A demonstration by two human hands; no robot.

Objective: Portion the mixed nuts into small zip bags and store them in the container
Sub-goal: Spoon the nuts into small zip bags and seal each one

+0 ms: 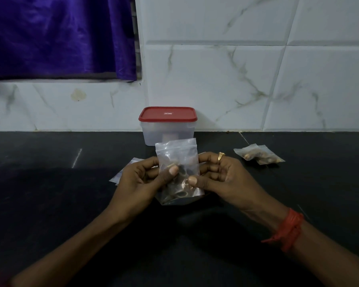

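A small clear zip bag point(177, 154) with mixed nuts in its lower half stands upright between my hands above the dark counter. My left hand point(141, 179) grips its left side, thumb on the front. My right hand point(218, 175), with a gold ring, pinches its right side. Behind the bag stands a translucent container point(167, 129) with its red lid point(167, 114) on. A second bag with nuts point(259, 156) lies on the counter to the right. More clear bags point(122, 175) lie partly hidden under my left hand.
The black counter point(50, 183) runs back to a white marble-tiled wall point(236, 79). A purple curtain point(60, 36) hangs at the upper left. A red thread band point(288, 230) circles my right wrist.
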